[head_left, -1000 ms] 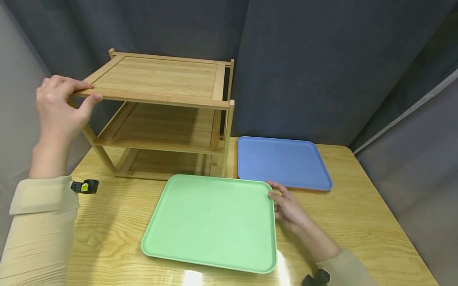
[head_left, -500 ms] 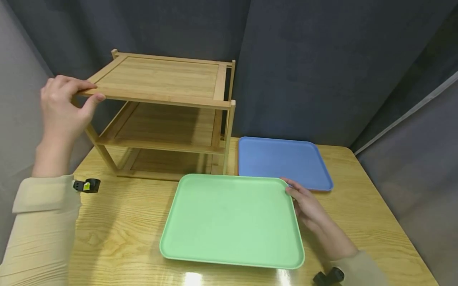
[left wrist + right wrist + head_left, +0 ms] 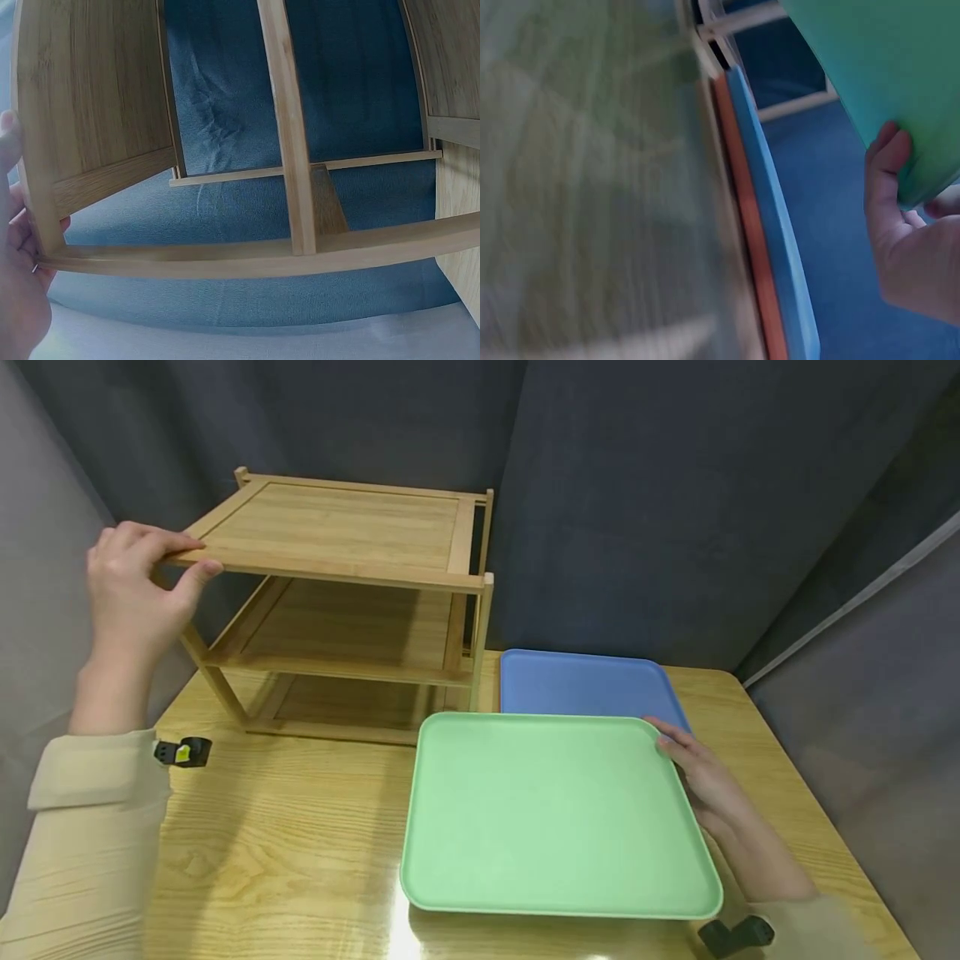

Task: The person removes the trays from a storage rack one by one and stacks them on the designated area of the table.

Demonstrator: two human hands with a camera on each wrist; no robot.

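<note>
Head view: right hand [image 3: 701, 768] at green tray [image 3: 555, 814] edge

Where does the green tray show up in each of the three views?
Head view: green tray lies low and right of centre on the table, the right hand at its far right corner.
Left wrist view: not in it.
Right wrist view: top right corner, seen from beneath, fingers curled round its edge.
Shared landmark: the blue tray beside the wooden rack.
</note>
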